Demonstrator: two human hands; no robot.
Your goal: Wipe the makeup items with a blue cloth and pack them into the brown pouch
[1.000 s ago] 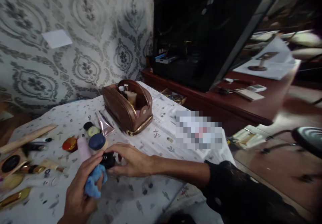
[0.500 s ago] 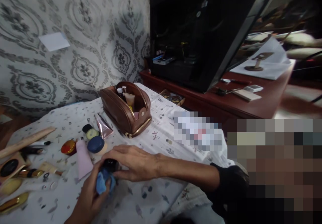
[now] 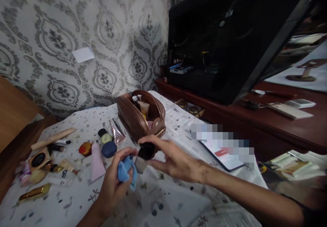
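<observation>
Inspection of both hands over the printed tablecloth (image 3: 163, 203). The left hand (image 3: 113, 179) has the blue cloth (image 3: 125, 170) bunched between thumb and fingers. The right hand (image 3: 176, 159), thumb and fingers pinched about the dark end, holds a small black-capped bottle (image 3: 141, 164) just right of the cloth, near side of the table. The two hands are close together; whether the cloth presses on the bottle cannot be told.

Left of the hands lie the pink tube (image 3: 97, 164) and navy compact (image 3: 109, 149); on the far side stands the brown bag (image 3: 130, 114), mouth spread; to the right lies a phone (image 3: 219, 153).

Handling, in this inspector's judgement: keep the pinch firm, since smooth surfaces may slip; bear lightly with the cloth, turning the bottle to meet it; keep loose folds clear of the fingertips; work low over the table, away from the compact
</observation>
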